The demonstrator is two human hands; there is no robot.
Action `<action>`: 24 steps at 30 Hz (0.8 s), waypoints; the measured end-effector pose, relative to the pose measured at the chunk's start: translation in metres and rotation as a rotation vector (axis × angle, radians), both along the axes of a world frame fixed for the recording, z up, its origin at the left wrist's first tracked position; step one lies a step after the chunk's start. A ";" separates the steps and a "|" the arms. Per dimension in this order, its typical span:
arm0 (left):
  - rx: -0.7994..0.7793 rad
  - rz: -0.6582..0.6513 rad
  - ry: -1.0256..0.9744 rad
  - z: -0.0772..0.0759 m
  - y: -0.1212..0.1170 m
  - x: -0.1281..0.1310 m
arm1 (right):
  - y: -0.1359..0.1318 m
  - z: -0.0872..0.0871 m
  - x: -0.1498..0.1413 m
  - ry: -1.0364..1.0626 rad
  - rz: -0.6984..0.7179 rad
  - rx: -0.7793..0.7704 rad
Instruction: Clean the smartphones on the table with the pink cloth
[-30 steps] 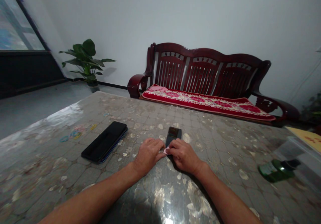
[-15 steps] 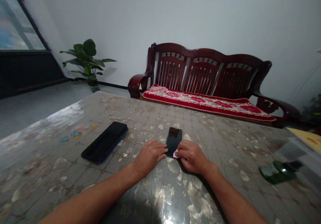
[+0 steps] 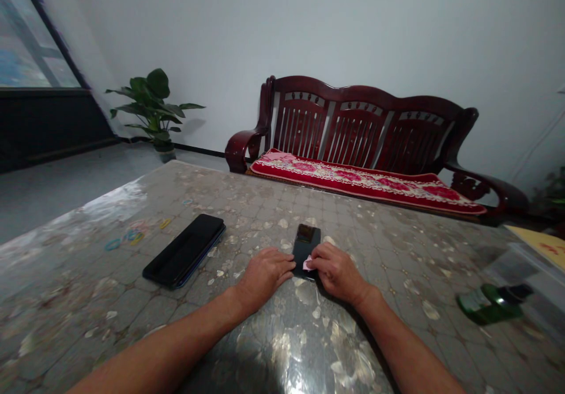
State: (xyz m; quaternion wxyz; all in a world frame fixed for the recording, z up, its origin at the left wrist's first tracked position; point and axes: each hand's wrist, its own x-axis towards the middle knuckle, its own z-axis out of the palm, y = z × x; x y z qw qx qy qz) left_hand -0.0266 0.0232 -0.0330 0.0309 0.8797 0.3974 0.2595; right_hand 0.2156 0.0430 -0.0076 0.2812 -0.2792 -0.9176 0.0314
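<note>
A dark smartphone (image 3: 306,250) lies back up on the table, its camera block at the far end. My left hand (image 3: 267,273) rests flat to the left of it, fingers stretched out and fingertips touching its left edge. Closed in a pinch, my right hand (image 3: 333,269) holds a small pink cloth (image 3: 307,263) against the lower part of the phone's back. Whether the pink piece is fabric or paper is hard to tell, since the fingers cover much of it.
Left of my hands lies a stack of larger black phones or tablets (image 3: 185,252), with coloured rubber bands (image 3: 135,234) beyond. At right are a green spray bottle (image 3: 492,303) and a clear plastic box (image 3: 525,270). A wooden bench (image 3: 353,126) stands behind the patterned table (image 3: 375,223).
My right hand has shifted slightly up and inward over the phone, carrying the pink cloth along its back. My left hand has stayed in nearly the same place.
</note>
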 end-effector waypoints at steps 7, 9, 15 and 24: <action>0.004 0.002 0.000 0.001 -0.001 0.000 | 0.021 -0.006 -0.002 -0.023 -0.272 0.047; 0.011 0.000 -0.006 0.001 -0.001 0.000 | 0.024 -0.007 -0.002 -0.017 -0.303 0.051; 0.023 -0.007 0.004 0.002 -0.001 0.000 | 0.023 -0.006 -0.002 -0.024 -0.132 0.007; 0.024 -0.024 -0.017 0.001 -0.001 -0.002 | 0.037 -0.010 0.002 0.022 -0.323 0.033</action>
